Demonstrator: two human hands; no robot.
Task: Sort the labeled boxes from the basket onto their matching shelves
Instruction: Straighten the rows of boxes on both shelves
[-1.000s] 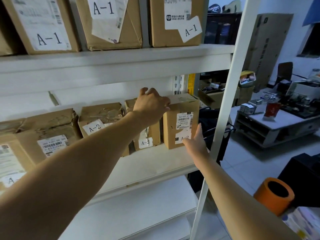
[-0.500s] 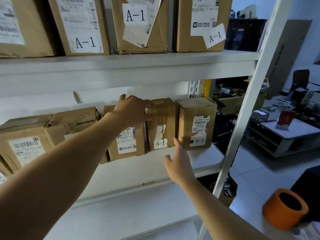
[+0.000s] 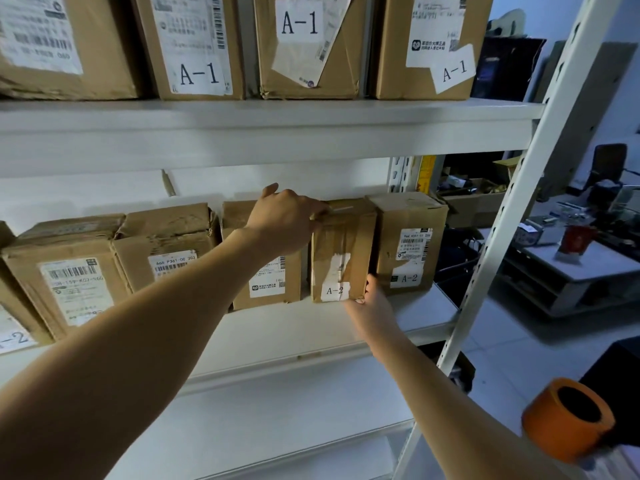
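A narrow cardboard box labelled A-2 (image 3: 341,251) stands upright on the middle shelf (image 3: 304,327), between a labelled box (image 3: 266,282) on its left and another A-2 box (image 3: 407,244) on its right. My left hand (image 3: 284,220) grips the narrow box's top left corner, fingers curled over the top edge. My right hand (image 3: 372,306) holds its lower right corner, thumb on the front and fingers along the side. Further A-2 boxes (image 3: 166,247) line the shelf to the left. The upper shelf (image 3: 242,133) carries boxes labelled A-1 (image 3: 197,46). The basket is out of view.
A white slotted upright (image 3: 512,202) of the rack slants across the right side. An orange roll (image 3: 568,417) sits at the lower right. A low grey table (image 3: 588,268) with clutter stands in the room beyond. A bare lower shelf (image 3: 277,410) lies below.
The view has shifted so the boxes sit further right. My right hand rose from below the shelf front to the narrow A-2 box's lower corner. My left hand stays on top.
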